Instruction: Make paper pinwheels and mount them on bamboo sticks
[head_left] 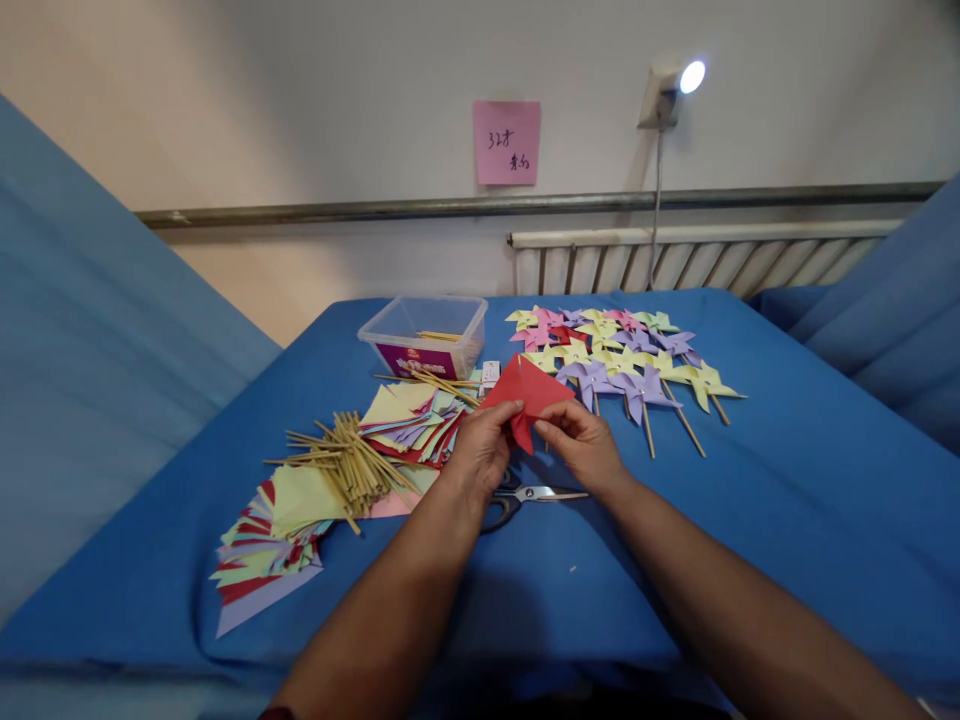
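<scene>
A red paper square [526, 383], with a flap folded in toward its middle, is held up above the table between my two hands. My left hand [484, 440] grips its left side, thumb near the centre. With thumb and fingers closed, my right hand [585, 440] pinches the lower right part of the same paper. Below them a pair of scissors [529, 494] with dark handles lies on the blue cloth, partly covered by my left hand and forearm.
Finished paper pinwheels [592, 380] on sticks lie at the back right. To the left are a bundle of wooden sticks [356, 465], stacked coloured paper [409, 410], fanned paper [262, 560] and a clear plastic box [424, 335]. A small white box [490, 373] stands behind my left hand.
</scene>
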